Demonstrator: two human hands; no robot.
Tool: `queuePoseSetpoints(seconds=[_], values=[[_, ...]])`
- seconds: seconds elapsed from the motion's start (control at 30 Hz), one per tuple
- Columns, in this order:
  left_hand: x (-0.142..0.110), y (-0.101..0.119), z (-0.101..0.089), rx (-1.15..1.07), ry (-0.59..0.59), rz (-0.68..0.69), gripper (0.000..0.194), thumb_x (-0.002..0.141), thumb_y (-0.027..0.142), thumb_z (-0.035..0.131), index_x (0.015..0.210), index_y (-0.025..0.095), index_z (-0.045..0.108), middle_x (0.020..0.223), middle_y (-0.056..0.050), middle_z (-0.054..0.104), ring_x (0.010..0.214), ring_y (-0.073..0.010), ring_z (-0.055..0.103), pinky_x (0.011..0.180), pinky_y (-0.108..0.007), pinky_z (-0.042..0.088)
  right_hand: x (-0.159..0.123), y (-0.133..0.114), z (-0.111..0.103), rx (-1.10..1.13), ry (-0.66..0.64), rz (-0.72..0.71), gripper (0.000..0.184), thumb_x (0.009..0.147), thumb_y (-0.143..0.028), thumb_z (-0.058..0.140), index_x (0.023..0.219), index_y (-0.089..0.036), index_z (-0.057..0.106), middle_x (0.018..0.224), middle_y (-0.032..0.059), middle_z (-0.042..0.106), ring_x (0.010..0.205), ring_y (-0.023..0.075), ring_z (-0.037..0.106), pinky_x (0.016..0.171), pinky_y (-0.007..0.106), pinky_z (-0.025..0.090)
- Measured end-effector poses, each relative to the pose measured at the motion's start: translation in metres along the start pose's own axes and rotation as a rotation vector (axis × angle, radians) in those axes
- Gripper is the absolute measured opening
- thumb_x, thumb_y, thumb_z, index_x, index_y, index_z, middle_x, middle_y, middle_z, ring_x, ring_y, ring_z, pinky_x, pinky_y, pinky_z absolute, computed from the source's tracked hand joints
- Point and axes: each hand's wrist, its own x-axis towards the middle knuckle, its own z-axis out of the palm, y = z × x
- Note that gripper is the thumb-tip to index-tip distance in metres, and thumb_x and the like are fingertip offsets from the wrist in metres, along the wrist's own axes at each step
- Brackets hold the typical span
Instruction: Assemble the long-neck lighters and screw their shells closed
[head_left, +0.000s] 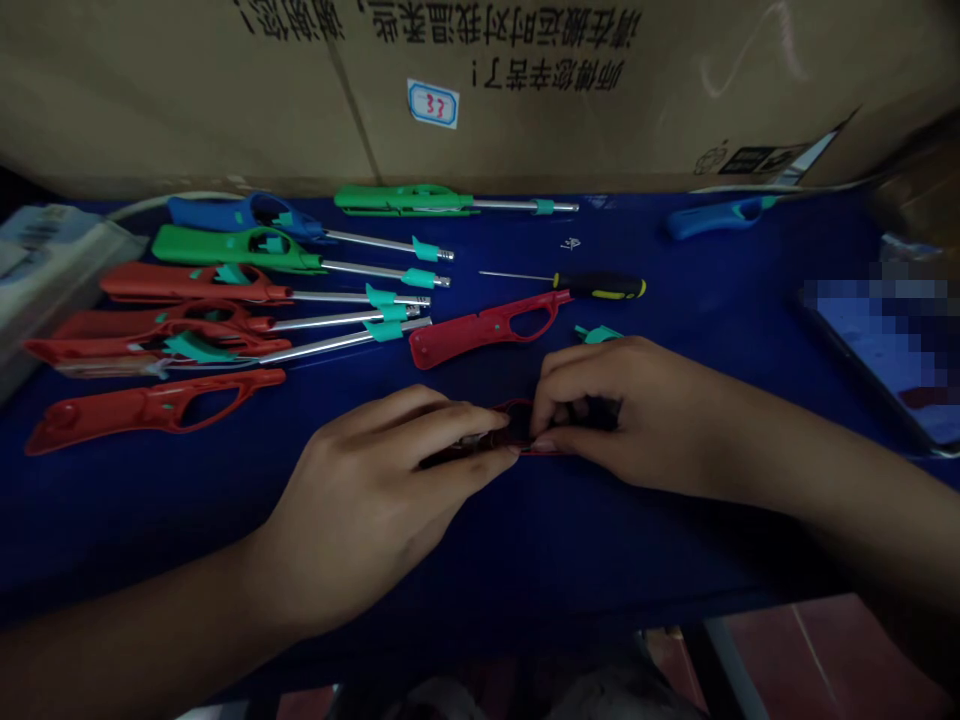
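Note:
A red lighter casing [546, 452] lies on the blue table in front of me, mostly hidden under my fingers. My left hand [382, 470] covers its left part, thumb and fingers closed along its two sides, and a bit of metal shows between them. With bent fingertips pressed together, my right hand [600, 410] pinches at its right part; any small piece in that pinch is hidden. Just beyond the right hand rests a teal plastic piece [598, 334]. A separate red casing half [487, 330] lies behind both hands, close to a black and yellow screwdriver [600, 286].
Several long-nosed lighters, among them a blue one [225, 213] and a green one [232, 247], lie at the left. Another red casing half [150, 405] is nearer me. A cardboard box [525, 130] stands behind; a blue casing [716, 218] and phone-like device [885, 360] lie right.

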Motion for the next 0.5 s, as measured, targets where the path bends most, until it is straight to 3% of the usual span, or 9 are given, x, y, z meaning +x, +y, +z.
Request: queuePoseSetpoints(seconds=[0.3,0.5], values=[[-0.0034,-0.0005,0.0003,-0.013,0.008,-0.010,0.028,0.094,0.010,0.064,0.115,0.026,0.074,0.121,0.001,0.072,0.104,-0.0162,0.066,0.091,-0.030,0.057,0.0014,0.0016,-0.0007,0.126,-0.037,0.046,0.017,0.081,-0.008,0.065,0.083,-0.023,0.074,0.084,-0.0026,0.072,0.075,0.0141,0.065,0.066,0.027,0.048],[-0.0030,-0.0008,0.0001,0.008,0.011,0.003,0.027,0.095,0.012,0.062,0.115,0.026,0.075,0.119,0.000,0.074,0.103,-0.0175,0.068,0.090,-0.032,0.059,0.0004,0.0005,-0.0004,0.089,-0.022,0.039,0.017,0.080,-0.008,0.066,0.080,-0.023,0.073,0.084,-0.0025,0.073,0.076,0.0148,0.065,0.068,0.029,0.049]])
